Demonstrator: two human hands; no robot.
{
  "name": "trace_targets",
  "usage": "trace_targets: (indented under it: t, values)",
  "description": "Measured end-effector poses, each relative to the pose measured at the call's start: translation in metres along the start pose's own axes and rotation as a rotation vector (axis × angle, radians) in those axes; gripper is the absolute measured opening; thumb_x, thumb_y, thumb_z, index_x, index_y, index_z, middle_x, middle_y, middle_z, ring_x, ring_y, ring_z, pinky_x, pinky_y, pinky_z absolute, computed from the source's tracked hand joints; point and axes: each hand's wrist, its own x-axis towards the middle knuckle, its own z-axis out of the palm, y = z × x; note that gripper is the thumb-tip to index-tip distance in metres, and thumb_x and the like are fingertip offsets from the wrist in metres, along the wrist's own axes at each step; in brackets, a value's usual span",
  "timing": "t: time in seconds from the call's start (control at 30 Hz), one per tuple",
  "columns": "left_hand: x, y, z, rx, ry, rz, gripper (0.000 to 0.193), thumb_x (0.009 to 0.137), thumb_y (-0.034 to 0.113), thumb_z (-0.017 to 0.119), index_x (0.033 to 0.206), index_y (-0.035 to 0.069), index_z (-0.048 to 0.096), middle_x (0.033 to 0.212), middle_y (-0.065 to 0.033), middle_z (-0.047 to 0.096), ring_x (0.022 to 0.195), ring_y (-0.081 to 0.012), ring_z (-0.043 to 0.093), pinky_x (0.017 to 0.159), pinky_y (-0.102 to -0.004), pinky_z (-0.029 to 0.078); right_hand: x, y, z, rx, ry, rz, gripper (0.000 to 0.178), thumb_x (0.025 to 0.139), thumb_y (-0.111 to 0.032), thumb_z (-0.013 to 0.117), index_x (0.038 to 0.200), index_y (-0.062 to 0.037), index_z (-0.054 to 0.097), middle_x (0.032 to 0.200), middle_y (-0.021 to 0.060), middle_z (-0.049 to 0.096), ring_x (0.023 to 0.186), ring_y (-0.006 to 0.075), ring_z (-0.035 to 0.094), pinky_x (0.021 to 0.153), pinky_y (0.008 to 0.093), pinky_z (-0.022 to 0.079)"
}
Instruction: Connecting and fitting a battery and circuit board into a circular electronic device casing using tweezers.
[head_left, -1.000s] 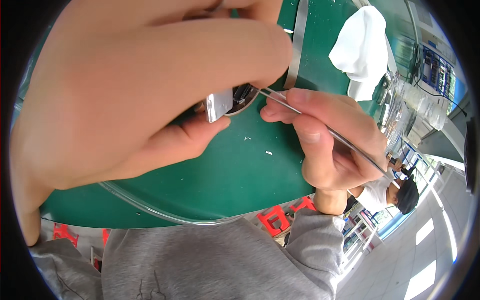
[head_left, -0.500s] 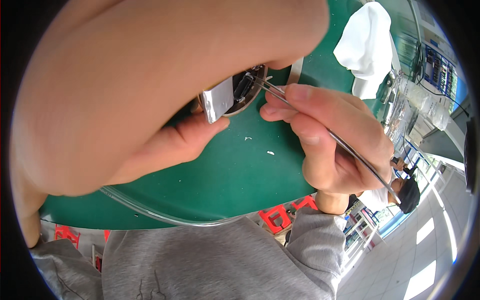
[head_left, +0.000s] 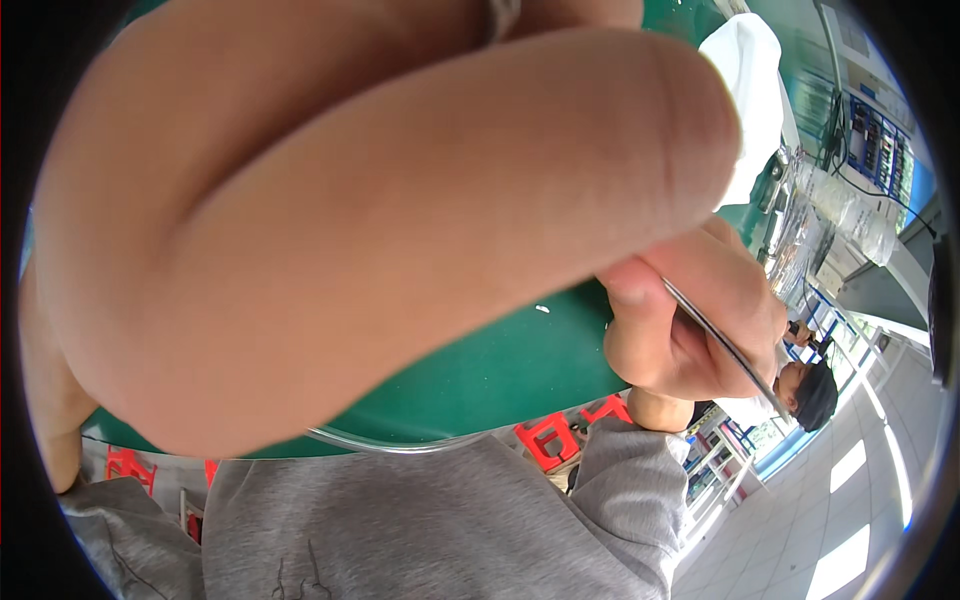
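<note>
My left hand (head_left: 430, 220) looms very close and fills the left and middle of the view. One large bent finger crosses toward my right hand (head_left: 690, 330); my left fingertips and anything between them are hidden behind it. The right fingers are closed in a pinch on thin metal tweezers (head_left: 728, 350). The tweezers' rear end slants down to the right, while their tips are covered by my left hand. Below the hands lies a green tabletop (head_left: 480, 370) with a small white scrap (head_left: 542, 309) on it.
A white cloth (head_left: 757, 70) lies at the far right, beside clear plastic wrapping (head_left: 845, 212). A transparent curved strip (head_left: 400, 447) runs along the near table edge. Red stools (head_left: 547, 440) stand below the table. Another person (head_left: 812, 395) in a dark cap is at the right.
My left hand has shifted across to the right and now covers the round case with the silver piece and the tweezers' tips. My right hand still holds the tweezers in nearly the same place.
</note>
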Motion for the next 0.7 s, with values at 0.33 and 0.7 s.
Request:
trace_targets:
  t: [0.33, 0.7]
  values:
    - [-0.002, -0.006, 0.005, 0.019, 0.053, 0.100, 0.044, 0.073, -0.004, 0.073, 0.114, -0.010, 0.058, 0.104, -0.0244, 0.064, 0.088, -0.0336, 0.067, 0.064, -0.0356, 0.057, -0.002, 0.000, 0.008, 0.019, 0.144, 0.001, 0.019, 0.069, 0.007, 0.068, 0.087, 0.0129, 0.071, 0.069, 0.0177, 0.070, 0.060, 0.0175, 0.065, 0.061, 0.0266, 0.051]
    - [-0.003, -0.009, 0.003, 0.056, 0.004, 0.166, 0.051, 0.068, -0.008, 0.071, 0.116, -0.013, 0.054, 0.106, -0.0260, 0.063, 0.089, -0.0352, 0.067, 0.061, -0.0358, 0.057, -0.005, 0.003, 0.019, 0.009, 0.243, -0.072, 0.026, 0.066, 0.004, 0.076, 0.091, 0.0086, 0.070, 0.074, 0.0141, 0.071, 0.058, 0.0162, 0.066, 0.052, 0.0248, 0.051]
